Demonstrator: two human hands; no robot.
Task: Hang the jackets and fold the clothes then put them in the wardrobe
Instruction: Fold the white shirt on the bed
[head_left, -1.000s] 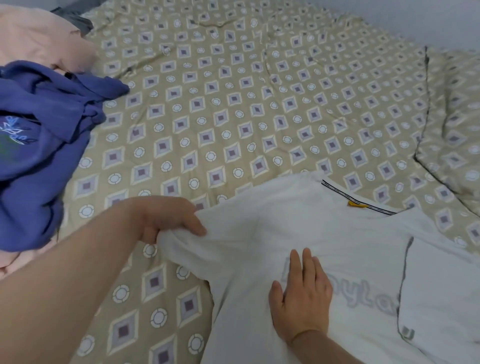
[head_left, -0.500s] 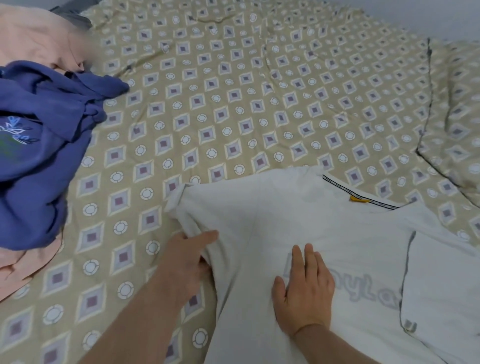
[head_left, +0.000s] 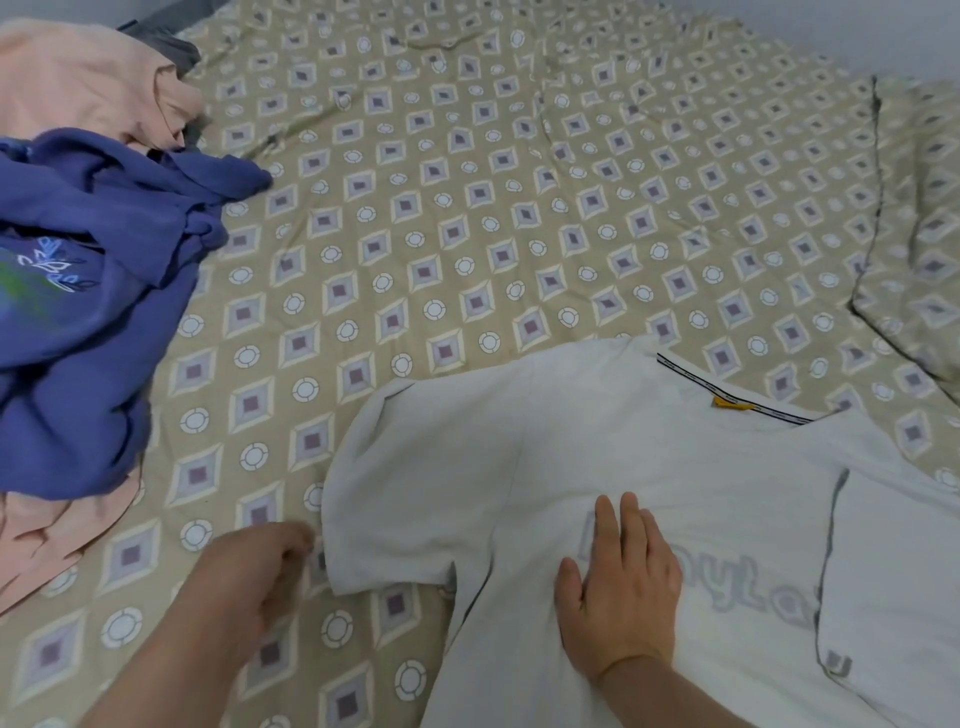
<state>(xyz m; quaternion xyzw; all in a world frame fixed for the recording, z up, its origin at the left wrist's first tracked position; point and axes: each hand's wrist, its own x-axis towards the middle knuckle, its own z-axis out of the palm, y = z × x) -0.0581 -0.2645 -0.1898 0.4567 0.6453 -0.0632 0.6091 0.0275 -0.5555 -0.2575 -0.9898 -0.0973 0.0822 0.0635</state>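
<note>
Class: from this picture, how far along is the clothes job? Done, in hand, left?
Done: the white T-shirt lies spread on the bed, one side seemingly folded in. In hand: the right hand presses its front flat; the left hand is beside the sleeve. Left: the blue garment and pink clothes lie heaped, unfolded; no wardrobe shows.

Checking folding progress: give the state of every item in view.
white T-shirt, spread flat, print up.
right hand, open, pressing the T-shirt.
left hand, loosely curled, empty, beside the sleeve.
blue garment, crumpled, unfolded.
peach garment, crumpled, partly under the blue one.
</note>
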